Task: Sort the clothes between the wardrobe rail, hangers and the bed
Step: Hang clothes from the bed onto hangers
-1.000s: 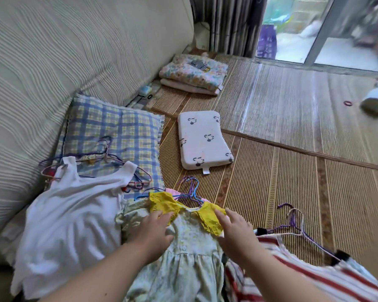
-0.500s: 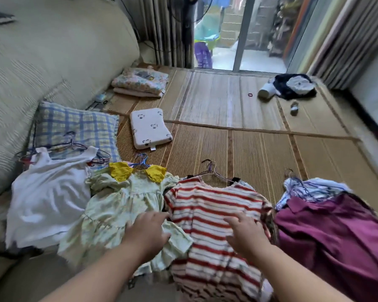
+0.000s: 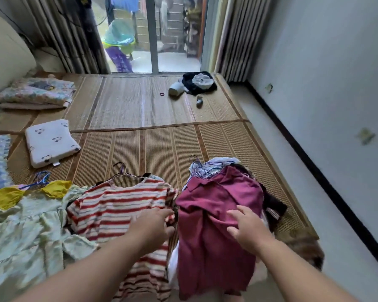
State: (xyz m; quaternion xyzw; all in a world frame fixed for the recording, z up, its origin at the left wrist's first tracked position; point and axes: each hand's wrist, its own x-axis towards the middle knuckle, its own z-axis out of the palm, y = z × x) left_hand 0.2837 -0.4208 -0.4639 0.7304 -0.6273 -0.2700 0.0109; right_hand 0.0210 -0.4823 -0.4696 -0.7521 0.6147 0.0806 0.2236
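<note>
Woven mat beneath scattered clothes

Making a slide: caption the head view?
Left hand over a red-striped shirt, right hand over a maroon shirt, both garments on a woven mat.

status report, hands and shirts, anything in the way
Left hand open, at the edge of the striped shirt. Right hand open, over the maroon shirt. Both lie on the mat, the striped one on a hanger. Nothing covers either.
</note>
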